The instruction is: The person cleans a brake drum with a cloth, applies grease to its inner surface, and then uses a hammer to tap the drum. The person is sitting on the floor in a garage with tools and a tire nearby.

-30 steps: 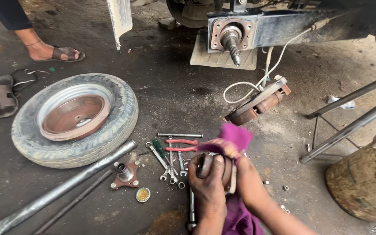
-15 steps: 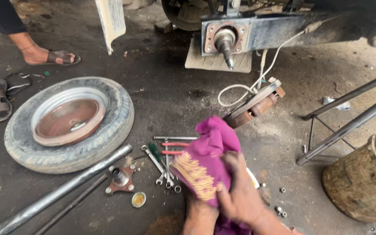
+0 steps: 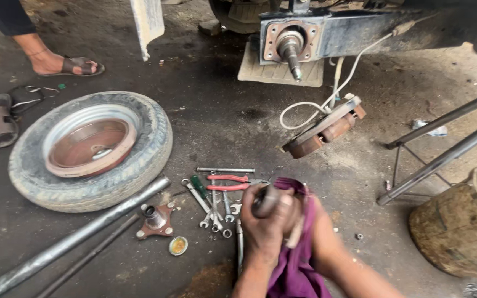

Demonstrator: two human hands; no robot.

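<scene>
My left hand point(image 3: 265, 223) is closed around a short dark metal cylinder point(image 3: 266, 201), held upright in front of me. My right hand point(image 3: 300, 216) presses against it from the right, gripping a purple cloth point(image 3: 296, 267) that hangs down between my forearms. Just left of my hands on the ground lie several spanners point(image 3: 212, 205) and red-handled pliers point(image 3: 228, 182). A wheel hub flange point(image 3: 154, 219) and a small round cap point(image 3: 178, 245) sit further left.
A removed wheel with tyre point(image 3: 155, 138) lies at left, with a long steel pipe point(image 3: 73, 243) below it. A bare axle spindle point(image 3: 291, 47) juts from the vehicle ahead, and a brake assembly point(image 3: 324, 128) hangs on its hose. Metal stand bars point(image 3: 443, 157) and a rusty drum point(image 3: 459, 232) are at right. Another person's sandalled foot point(image 3: 70, 65) is top left.
The purple cloth, spread over my hands half a second ago, has dropped and bunched below them. The dark metal cylinder now shows in my left hand.
</scene>
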